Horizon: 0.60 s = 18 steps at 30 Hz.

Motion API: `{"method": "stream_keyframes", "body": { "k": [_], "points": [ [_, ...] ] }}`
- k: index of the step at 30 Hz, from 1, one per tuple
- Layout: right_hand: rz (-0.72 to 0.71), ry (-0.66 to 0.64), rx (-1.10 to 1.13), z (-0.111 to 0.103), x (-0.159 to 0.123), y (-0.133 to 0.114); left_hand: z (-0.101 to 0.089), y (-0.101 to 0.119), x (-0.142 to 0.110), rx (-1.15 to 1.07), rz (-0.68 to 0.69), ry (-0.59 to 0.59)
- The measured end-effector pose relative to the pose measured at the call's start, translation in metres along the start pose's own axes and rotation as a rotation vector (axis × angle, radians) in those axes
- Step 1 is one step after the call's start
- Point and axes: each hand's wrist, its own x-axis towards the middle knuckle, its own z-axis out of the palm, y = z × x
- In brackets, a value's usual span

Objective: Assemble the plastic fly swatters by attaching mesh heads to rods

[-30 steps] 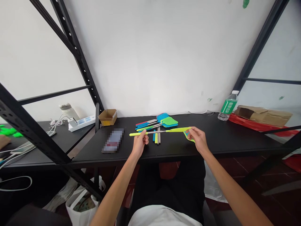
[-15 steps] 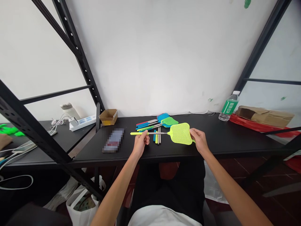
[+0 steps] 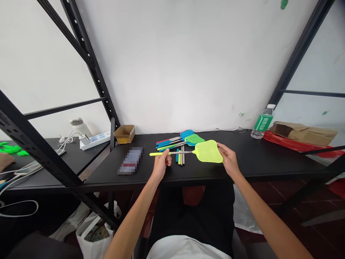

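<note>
A yellow-green fly swatter is stretched level between my two hands, above the front of the black table. My left hand is closed around its handle near the metal rod. At the other end, my right hand pinches the outer edge of the perforated paddle, hiding part of that edge. Behind it lies a pile of swatters with blue paddles and a green paddle, their handles to the left. Several loose rods with coloured or dark ends lie just below the held rod.
A phone with a blurred screen and a small cardboard box are on the table's left. To the right stand a water bottle and a brown paper package on red plastic. Black metal posts frame both sides.
The swatter's paddle has tilted slightly, and my right hand has shifted its hold along the paddle's outer edge. My left hand stays in place on the handle.
</note>
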Motion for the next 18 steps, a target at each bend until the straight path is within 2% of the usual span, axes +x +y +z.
{"method": "stream_keyframes", "body": {
  "k": [12,18],
  "points": [
    [-0.054,0.01,-0.001,0.0003,0.0017,-0.0015,0.0008,0.0035,-0.0009,-0.004,-0.008,-0.01],
    [0.004,0.017,-0.013,-0.0002,0.0009,0.0024,-0.0005,0.0011,-0.0003,0.004,0.002,-0.007]
  ]
}}
